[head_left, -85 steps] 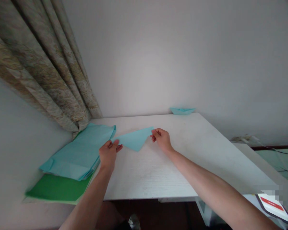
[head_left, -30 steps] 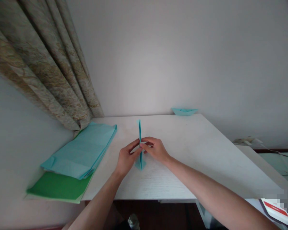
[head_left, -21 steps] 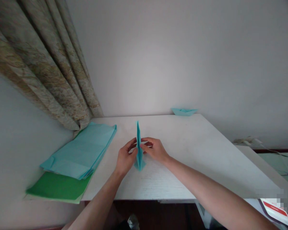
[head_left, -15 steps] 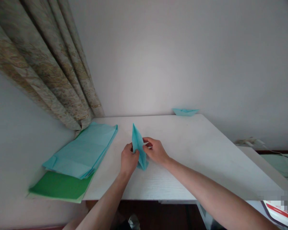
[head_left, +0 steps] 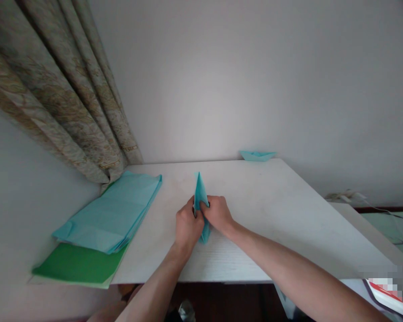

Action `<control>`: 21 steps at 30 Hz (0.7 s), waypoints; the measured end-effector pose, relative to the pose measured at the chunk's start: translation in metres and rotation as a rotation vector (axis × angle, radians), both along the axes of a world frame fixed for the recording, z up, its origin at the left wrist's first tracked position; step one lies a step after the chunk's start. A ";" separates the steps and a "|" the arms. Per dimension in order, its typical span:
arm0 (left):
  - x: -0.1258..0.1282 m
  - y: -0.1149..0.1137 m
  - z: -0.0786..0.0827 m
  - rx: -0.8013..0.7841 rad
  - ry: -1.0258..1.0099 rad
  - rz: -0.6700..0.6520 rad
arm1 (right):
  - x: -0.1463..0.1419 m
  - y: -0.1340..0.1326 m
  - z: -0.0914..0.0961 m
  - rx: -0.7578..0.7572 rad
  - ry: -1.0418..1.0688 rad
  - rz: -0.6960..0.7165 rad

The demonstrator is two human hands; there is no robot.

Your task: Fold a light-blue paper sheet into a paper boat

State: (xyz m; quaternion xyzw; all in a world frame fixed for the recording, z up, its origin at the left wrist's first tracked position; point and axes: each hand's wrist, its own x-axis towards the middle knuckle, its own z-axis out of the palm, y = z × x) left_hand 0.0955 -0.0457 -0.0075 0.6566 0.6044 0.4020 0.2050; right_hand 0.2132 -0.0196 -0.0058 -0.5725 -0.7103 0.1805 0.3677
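Observation:
Between my two hands, a folded piece of blue paper (head_left: 199,190) is held upright above the near middle of the table, its pointed tip facing away from me. My left hand (head_left: 189,223) pinches its left side, thumb on the inner face. On the right side, my right hand (head_left: 220,214) grips the paper with its thumb pressed into the fold. Both hands are closed on it and nearly meet. The lower end of the paper shows below my thumbs; its middle is partly hidden by my fingers.
A finished-looking blue paper boat (head_left: 257,156) stands at the table's back edge by the wall. Blue sheets (head_left: 110,214) lie stacked over green paper (head_left: 82,264) on the left. A patterned curtain (head_left: 70,89) hangs at the left. The white table (head_left: 272,214) ends near my forearms.
My right hand has closed in, its thumb now inside the fold. The folded paper has shifted slightly right and become narrower, with my left hand moving along with it.

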 end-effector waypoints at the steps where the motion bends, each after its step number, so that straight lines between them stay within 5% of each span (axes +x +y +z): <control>1: -0.002 0.001 0.001 0.005 -0.003 0.031 | 0.002 0.001 0.001 0.002 -0.035 -0.031; 5: -0.015 0.008 0.005 0.000 -0.044 0.148 | 0.007 0.006 0.007 -0.001 -0.112 -0.109; 12: -0.029 0.011 0.010 -0.086 -0.154 0.088 | 0.011 0.007 0.004 0.041 -0.113 -0.068; 21: -0.045 0.025 -0.009 0.034 -0.113 -0.076 | 0.014 0.007 0.001 0.095 -0.062 0.230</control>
